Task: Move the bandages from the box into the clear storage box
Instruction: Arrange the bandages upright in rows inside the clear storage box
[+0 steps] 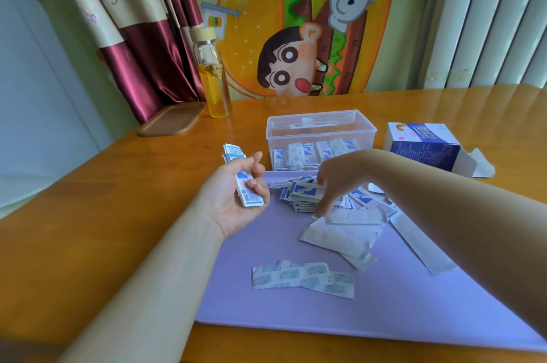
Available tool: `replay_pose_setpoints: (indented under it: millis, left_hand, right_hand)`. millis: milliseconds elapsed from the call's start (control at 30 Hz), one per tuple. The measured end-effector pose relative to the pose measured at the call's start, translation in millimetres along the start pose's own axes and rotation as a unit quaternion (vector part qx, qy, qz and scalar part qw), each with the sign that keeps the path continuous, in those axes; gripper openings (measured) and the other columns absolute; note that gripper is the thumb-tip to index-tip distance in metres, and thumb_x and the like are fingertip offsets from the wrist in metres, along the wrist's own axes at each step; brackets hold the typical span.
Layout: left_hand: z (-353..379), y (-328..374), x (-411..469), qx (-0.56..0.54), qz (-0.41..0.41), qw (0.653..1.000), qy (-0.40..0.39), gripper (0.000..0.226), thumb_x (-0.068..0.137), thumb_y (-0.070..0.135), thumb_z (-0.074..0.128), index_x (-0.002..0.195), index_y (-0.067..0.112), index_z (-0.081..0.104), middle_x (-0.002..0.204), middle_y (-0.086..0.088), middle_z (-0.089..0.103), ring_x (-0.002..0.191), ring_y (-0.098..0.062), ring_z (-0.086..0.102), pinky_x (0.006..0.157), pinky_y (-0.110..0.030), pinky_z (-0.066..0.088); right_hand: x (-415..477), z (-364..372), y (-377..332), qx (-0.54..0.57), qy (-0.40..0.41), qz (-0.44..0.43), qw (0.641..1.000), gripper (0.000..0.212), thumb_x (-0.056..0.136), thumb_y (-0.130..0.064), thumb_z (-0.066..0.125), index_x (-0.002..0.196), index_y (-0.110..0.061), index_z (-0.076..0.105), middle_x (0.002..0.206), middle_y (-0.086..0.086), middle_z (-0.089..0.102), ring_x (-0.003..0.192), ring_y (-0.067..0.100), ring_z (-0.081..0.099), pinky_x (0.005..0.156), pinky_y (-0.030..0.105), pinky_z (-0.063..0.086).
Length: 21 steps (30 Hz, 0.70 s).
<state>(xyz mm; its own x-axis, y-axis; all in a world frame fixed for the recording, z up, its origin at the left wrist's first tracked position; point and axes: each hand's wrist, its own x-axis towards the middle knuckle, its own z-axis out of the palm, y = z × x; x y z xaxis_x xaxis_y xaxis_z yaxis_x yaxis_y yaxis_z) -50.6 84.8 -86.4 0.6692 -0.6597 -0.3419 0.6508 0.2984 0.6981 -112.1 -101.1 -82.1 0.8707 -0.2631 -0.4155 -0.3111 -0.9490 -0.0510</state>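
Note:
My left hand [236, 196] holds a stack of blue-and-white wrapped bandages [247, 188], palm up, left of the clear storage box [321, 125]. Rows of bandages [313, 155] stand inside that box along its front wall. My right hand [334, 182] reaches down onto a loose pile of bandages [305, 195] on the purple mat [384, 303], fingers pinching a few of them. The blue-and-white cardboard box [426, 145] lies on its side at the right with its flap open. More bandages [302, 275] lie flat near the mat's middle.
White paper wrappers [343, 232] and a long strip [420, 244] lie on the mat. A glass bottle of yellow liquid [211, 75] and a wooden tray [171, 119] stand at the table's back left. A cartoon cloth [296, 30] hangs behind.

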Motion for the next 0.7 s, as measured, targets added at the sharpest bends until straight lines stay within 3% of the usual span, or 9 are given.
replay_pose_setpoints:
  millis: [167,233,333,433,500,600,700]
  left_hand:
    - [1,-2,-2,0.001,-0.004,1.000,0.002,0.015,0.095,0.015,0.047,0.102,0.011,0.059,0.065,0.002,0.051,0.049,-0.003,0.033,0.045,-0.014,0.036]
    - [1,-2,-3,0.000,-0.006,1.000,0.000,0.016,0.095,0.015,0.047,0.103,0.011,0.059,0.065,0.002,0.051,0.049,-0.003,0.033,0.045,-0.013,0.036]
    - [0,-2,-4,-0.005,-0.007,1.000,0.003,0.017,0.094,0.015,0.048,0.106,0.011,0.060,0.065,0.002,0.052,0.048,-0.003,0.035,0.044,-0.013,0.037]
    - [-4,-1,-5,-0.008,0.001,1.000,0.013,0.017,0.094,0.016,0.049,0.107,0.012,0.060,0.065,0.002,0.053,0.047,-0.003,0.036,0.045,-0.014,0.037]
    - [-6,-2,-6,-0.010,0.018,0.999,0.026,0.017,0.094,0.015,0.048,0.106,0.013,0.060,0.065,0.003,0.052,0.045,-0.003,0.035,0.044,-0.013,0.035]
    - [-3,-10,-5,-0.006,0.047,0.998,0.046,0.011,0.094,0.018,0.051,0.100,0.015,0.059,0.066,0.005,0.050,0.042,-0.003,0.032,0.043,-0.013,0.030]
    - [8,-23,-7,0.041,0.052,0.998,0.008,0.018,0.090,0.036,0.059,0.092,0.019,0.063,0.067,0.006,0.048,0.043,-0.004,0.029,0.043,-0.014,0.026]
  right_hand:
    - [-10,-1,4,0.069,0.012,-0.015,0.997,0.058,0.075,-0.060,0.065,0.111,-0.015,0.061,0.103,0.003,0.063,0.085,0.015,0.058,0.069,0.023,0.042]
    - [-9,1,6,0.099,0.006,-0.021,0.995,0.046,0.079,-0.059,0.062,0.100,-0.019,0.064,0.091,0.001,0.061,0.077,0.013,0.054,0.068,0.023,0.043]
    - [-7,4,10,0.127,0.017,-0.022,0.992,0.028,0.083,-0.050,0.063,0.082,-0.022,0.061,0.086,0.002,0.063,0.079,0.017,0.056,0.070,0.025,0.044]
    - [-12,3,16,0.170,0.052,-0.017,0.984,0.034,0.084,-0.048,0.062,0.090,-0.015,0.067,0.088,0.002,0.067,0.082,0.017,0.059,0.075,0.026,0.047]
    - [-22,3,19,0.229,0.078,-0.012,0.970,0.036,0.085,-0.047,0.061,0.088,-0.011,0.065,0.078,-0.001,0.061,0.072,0.013,0.053,0.069,0.025,0.043]
    - [-36,7,19,0.430,0.086,-0.038,0.898,0.031,0.086,-0.034,0.064,0.068,-0.010,0.055,0.059,-0.004,0.050,0.058,0.010,0.042,0.062,0.023,0.035]
    - [-45,16,9,0.605,0.057,-0.087,0.789,0.022,0.081,-0.024,0.067,0.072,-0.008,0.055,0.059,-0.002,0.056,0.057,0.009,0.047,0.060,0.020,0.035]
